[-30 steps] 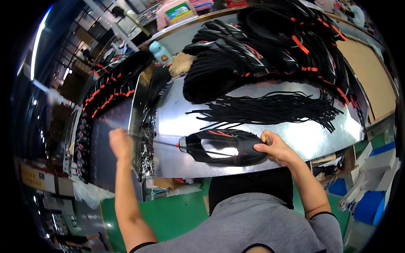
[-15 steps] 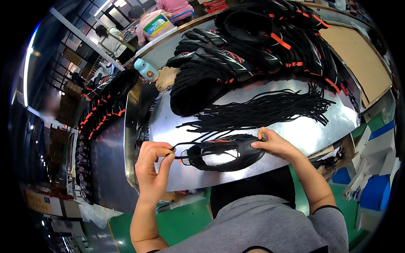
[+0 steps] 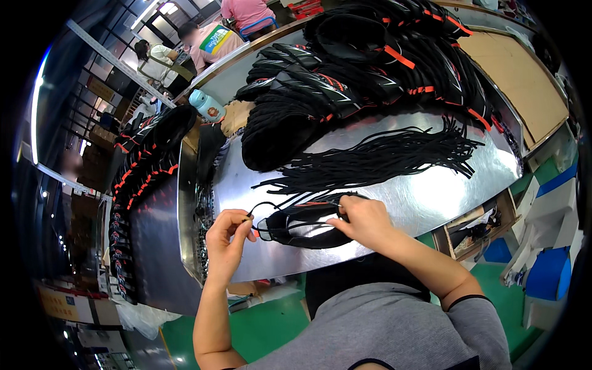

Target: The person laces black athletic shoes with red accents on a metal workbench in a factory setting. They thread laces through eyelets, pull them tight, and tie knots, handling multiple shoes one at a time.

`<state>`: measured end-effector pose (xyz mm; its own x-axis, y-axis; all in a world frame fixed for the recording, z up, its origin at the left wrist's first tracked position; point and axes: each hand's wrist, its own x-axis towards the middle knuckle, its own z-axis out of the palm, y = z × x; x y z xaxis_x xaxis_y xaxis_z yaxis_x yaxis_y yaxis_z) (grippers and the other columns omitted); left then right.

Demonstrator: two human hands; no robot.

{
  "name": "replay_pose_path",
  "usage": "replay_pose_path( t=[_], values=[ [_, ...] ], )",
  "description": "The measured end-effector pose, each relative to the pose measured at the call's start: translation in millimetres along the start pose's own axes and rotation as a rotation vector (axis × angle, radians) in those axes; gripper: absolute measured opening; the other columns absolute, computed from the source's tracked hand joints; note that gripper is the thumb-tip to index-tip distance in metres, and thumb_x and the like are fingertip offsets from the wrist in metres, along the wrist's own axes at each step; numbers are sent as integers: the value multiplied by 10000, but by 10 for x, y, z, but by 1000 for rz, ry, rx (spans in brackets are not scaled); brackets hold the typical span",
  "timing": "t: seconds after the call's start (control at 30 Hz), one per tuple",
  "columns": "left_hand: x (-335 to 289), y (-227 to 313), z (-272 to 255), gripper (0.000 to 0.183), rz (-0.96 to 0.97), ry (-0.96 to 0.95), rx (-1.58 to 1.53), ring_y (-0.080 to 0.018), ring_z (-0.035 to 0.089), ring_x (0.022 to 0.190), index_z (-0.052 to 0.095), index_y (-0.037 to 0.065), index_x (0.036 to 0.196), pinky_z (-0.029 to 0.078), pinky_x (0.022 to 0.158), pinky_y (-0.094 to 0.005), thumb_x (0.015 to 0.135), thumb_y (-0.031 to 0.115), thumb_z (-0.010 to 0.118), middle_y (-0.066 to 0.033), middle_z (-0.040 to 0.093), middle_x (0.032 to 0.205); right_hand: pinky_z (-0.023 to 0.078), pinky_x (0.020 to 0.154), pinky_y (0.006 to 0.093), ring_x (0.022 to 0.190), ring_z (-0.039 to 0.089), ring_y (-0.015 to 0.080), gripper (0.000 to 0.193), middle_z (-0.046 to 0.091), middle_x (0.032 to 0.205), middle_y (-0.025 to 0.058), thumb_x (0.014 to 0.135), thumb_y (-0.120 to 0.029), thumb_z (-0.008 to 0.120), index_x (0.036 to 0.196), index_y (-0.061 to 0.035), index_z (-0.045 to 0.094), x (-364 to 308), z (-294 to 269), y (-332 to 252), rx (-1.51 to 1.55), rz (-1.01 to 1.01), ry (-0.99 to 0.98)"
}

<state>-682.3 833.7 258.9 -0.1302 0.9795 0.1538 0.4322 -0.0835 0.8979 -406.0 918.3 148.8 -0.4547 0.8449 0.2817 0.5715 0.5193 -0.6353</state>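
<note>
A black shoe upper (image 3: 311, 241) lies on the shiny metal table in front of me, its opening facing up. At its left end my left hand (image 3: 226, 244) is closed in a pinch on a thin black shoelace (image 3: 265, 204), which loops across to the upper. My right hand (image 3: 369, 224) bends over the right part of the upper, thumb and fingers closing on its edge. Whether lace is also caught between those fingertips is hidden. Just beyond the upper, a loose bundle of black laces (image 3: 382, 161) is spread across the table.
Stacked black uppers with orange-red marks (image 3: 345, 92) fill the far side of the metal table (image 3: 425, 191). More uppers (image 3: 145, 163) line the left. A light-blue bottle (image 3: 207, 106) stands at the far left corner, cardboard (image 3: 518, 80) at the right. People sit beyond.
My right hand has moved left from the toe end to the middle of the upper. My left hand still pinches the lace and has shifted slightly. The view has shifted a little.
</note>
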Motion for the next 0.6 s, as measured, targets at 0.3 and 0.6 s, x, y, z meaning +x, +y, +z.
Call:
replay_pose_path(
  t=[0.3,0.6],
  values=[
    [-77,-178,0,93,-181,18,-195,-118,620,751,657,-23,969,456,727,-242,950,67,650,-81,651,1028,476,549,298,606,617,129,143,671,765,46,881,-88,715,939,-38,595,65,69,225,858,367,-95],
    [-98,-295,82,75,-208,-42,-327,-121,631,890,667,-34,979,525,813,-265,952,36,668,-85,650,1097,483,564,353,598,637,253,324,664,745,91,812,-208,804,908,-38,545,152,143,-141,-67,56,18]
  ],
)
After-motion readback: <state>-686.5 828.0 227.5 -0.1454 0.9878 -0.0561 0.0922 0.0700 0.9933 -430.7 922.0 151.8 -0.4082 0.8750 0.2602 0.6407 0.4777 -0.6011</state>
